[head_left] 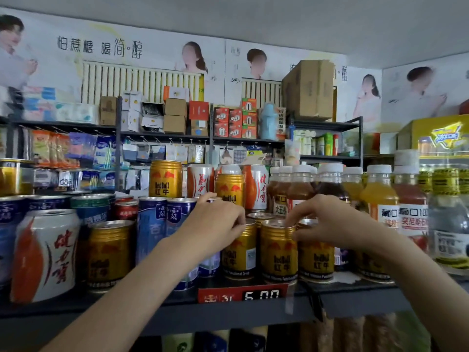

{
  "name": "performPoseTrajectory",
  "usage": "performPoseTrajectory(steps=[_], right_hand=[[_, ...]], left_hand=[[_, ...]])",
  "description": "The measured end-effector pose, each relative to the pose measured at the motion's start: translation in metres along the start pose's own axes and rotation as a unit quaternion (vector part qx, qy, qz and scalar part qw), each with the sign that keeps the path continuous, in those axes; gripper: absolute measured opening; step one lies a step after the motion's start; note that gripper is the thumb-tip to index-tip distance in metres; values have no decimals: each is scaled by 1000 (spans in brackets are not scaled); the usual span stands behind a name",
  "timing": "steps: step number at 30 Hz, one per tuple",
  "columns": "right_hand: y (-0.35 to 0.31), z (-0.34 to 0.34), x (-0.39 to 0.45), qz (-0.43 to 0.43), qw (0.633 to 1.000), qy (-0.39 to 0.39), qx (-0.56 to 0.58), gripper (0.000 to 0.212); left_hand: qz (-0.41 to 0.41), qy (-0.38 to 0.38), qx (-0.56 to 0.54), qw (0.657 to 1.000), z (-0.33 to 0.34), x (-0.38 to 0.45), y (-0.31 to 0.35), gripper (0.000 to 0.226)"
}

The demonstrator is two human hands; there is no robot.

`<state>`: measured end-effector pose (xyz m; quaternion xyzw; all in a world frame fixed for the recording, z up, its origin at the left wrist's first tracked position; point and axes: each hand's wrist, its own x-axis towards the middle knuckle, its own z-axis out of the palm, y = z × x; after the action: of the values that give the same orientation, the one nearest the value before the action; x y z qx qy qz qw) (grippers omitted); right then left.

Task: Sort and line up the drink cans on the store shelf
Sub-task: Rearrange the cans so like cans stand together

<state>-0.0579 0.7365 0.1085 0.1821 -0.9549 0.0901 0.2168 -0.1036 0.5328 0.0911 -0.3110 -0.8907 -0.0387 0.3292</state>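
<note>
Both arms are reaching up to the front edge of the dark shelf (355, 298), where a red price tag (242, 293) is sitting just below and between the hands. The left hand (215, 222) is curling over the rim of one gold can (239, 252), fingers wrapping its top. The right hand (330, 222) is pinching the rim of the middle gold can (278, 252), fingertips (289, 226) right at the lid, with another gold can (316, 260) touching it under the palm. All three are standing upright in a front row, side by side.

Left of the left hand, a lone gold can (110, 255) and a big white-and-orange can (44, 255) are sitting up front, with blue cans (152, 229) just beside the wrist. Behind the hands, more gold and white-orange cans are stacked higher (165, 179). Behind the right hand, juice bottles (379, 196) are lining up.
</note>
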Motion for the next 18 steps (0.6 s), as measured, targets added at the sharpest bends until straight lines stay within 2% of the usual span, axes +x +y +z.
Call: performPoseTrajectory(steps=[5, 12, 18], right_hand=[[0, 13, 7, 1, 999, 49, -3, 16], [2, 16, 13, -9, 999, 51, -2, 12], [-1, 27, 21, -11, 997, 76, -13, 20]], left_hand=[[-10, 23, 33, 999, 3, 2, 5, 14], [-22, 37, 0, 999, 5, 4, 1, 15], [-26, 52, -14, 998, 6, 4, 2, 13]])
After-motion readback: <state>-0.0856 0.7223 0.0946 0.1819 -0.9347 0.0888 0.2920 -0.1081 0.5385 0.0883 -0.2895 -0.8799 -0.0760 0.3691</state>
